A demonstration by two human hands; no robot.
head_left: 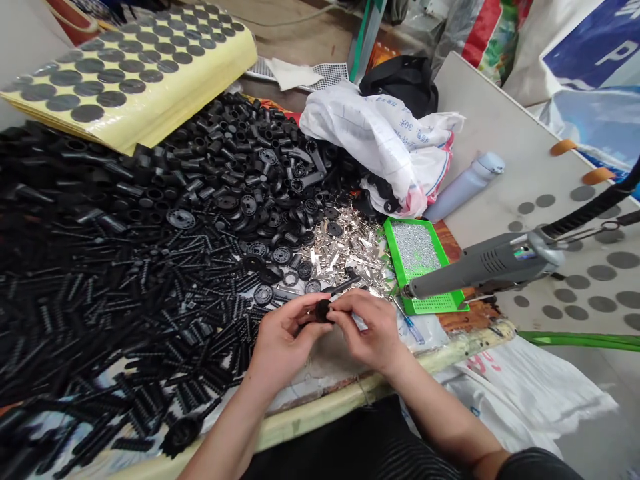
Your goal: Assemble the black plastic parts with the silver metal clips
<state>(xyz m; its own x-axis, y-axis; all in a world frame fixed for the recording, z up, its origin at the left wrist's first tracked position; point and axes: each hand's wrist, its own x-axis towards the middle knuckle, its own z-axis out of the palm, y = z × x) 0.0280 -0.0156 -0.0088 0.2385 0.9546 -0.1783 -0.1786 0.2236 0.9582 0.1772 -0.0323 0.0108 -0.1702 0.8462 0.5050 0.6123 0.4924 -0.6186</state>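
Note:
My left hand [285,340] and my right hand [367,333] meet near the table's front edge. Both pinch one small round black plastic part [323,310] between their fingertips. A thin dark rod [343,287] sticks up and to the right from the part. My right hand also seems to hold a pale slim tool under its fingers. Just beyond the hands lie loose black discs [263,294] and a heap of small shiny metal pieces [345,243].
A big pile of black plastic parts [125,233] covers the table's left. Yellow sheets with dark round pads [125,67] lie at the back left. A green tray of screws [417,257], a grey electric screwdriver [485,263], a white bag [385,143] and a grey bottle [463,187] sit right.

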